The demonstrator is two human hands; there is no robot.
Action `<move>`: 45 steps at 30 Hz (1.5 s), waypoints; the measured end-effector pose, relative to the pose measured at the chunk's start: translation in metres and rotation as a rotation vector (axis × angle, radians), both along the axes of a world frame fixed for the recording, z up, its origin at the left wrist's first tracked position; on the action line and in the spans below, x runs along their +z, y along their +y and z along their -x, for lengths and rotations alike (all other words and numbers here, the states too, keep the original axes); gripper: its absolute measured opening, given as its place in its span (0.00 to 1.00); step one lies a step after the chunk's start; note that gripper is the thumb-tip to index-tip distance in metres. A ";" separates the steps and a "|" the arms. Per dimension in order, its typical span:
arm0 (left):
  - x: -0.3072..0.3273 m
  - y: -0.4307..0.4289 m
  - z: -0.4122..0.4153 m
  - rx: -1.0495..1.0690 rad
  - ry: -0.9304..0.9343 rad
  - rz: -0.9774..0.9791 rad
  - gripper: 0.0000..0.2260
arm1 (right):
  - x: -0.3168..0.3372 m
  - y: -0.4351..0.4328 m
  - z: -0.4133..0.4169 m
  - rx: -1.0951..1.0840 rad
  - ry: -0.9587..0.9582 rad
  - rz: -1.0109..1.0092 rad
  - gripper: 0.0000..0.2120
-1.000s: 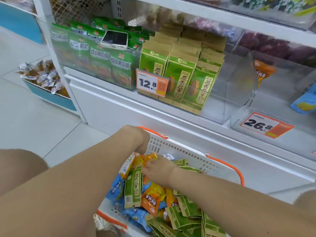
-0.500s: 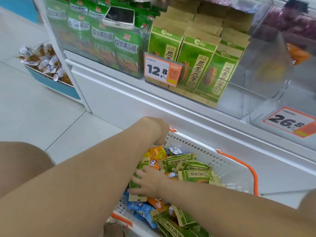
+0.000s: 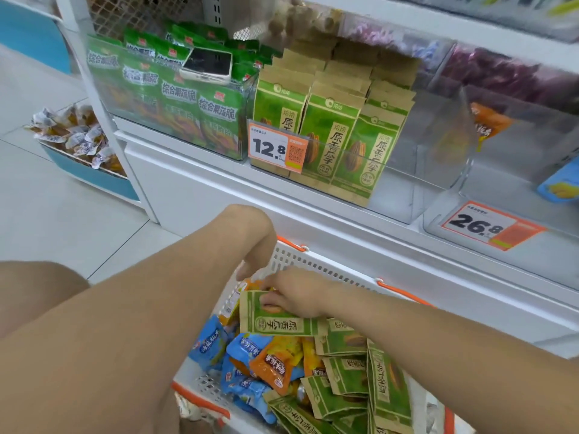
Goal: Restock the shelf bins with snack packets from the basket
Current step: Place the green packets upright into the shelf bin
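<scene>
**Snack basket below the shelf bins: contents and surroundings**

- Basket (image 3: 316, 267): white, slotted walls, orange handles. Landmark for every entry below.
- Inside basket: loose green seed packets (image 3: 347, 375), blue packets (image 3: 247, 349) and orange packets (image 3: 275, 363), heaped together.
- Right hand (image 3: 296, 297): inside basket, near its far wall. Fingers curled over the top edge of one held packet (image 3: 279, 322), green, lying across the heap.
- Left hand (image 3: 255, 245): at basket's far left corner, fingers curled downward. Grip on the rim or on nothing: cannot tell.
- Directly above basket: clear seed bin (image 3: 407, 183), with upright rows of matching shelf packets (image 3: 326, 133). Price tag 12.8 (image 3: 275, 150) on its front.
- Above and left of basket: crisp bin (image 3: 106, 98) full of green crisp bags (image 3: 216, 111), with a phone (image 3: 208, 65) lying on top.
- Above and right of basket: end bin (image 3: 501, 170), price tag 26.8 (image 3: 488, 225), holding one orange pack (image 3: 488, 123) and one blue pack (image 3: 560, 186).
- Far left of basket: blue tray (image 3: 94, 177) of wrapped sweets (image 3: 72, 136).
</scene>
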State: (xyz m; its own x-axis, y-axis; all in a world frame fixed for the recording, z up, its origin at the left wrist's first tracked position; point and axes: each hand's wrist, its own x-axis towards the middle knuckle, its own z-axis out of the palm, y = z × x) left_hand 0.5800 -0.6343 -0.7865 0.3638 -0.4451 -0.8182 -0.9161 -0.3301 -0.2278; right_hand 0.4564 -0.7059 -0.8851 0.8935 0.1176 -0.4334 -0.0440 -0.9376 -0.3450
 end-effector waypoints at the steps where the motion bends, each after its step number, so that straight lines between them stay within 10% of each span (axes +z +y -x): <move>1: 0.001 0.000 0.000 0.042 0.052 0.020 0.39 | 0.015 -0.008 0.002 -0.073 -0.057 -0.009 0.14; 5: 0.007 -0.002 0.008 0.290 0.335 0.307 0.52 | 0.083 -0.036 0.013 -0.129 -0.213 0.143 0.16; 10: 0.039 -0.005 0.020 0.384 0.520 0.915 0.24 | 0.168 -0.050 0.026 -0.183 -0.329 0.128 0.20; 18: 0.090 -0.015 0.030 0.547 0.814 1.199 0.10 | 0.240 -0.097 0.048 -0.462 -0.709 0.176 0.30; 23: 0.117 -0.037 0.035 0.736 0.896 1.413 0.10 | 0.242 -0.104 0.054 -0.956 -0.773 -0.488 0.26; 26: 0.131 -0.050 0.035 0.762 0.831 1.434 0.12 | 0.234 -0.107 0.050 -1.044 -0.628 -0.865 0.10; 31: 0.139 -0.063 0.034 0.440 0.207 1.495 0.23 | 0.229 -0.126 0.034 -1.086 -0.749 -0.736 0.09; 35: 0.129 -0.064 0.021 0.085 -0.253 1.588 0.11 | 0.211 -0.145 0.015 -1.157 -0.743 -0.582 0.14; 45: 0.102 -0.072 -0.002 0.090 -0.105 1.613 0.26 | 0.199 -0.149 -0.008 -1.201 -0.749 -0.440 0.15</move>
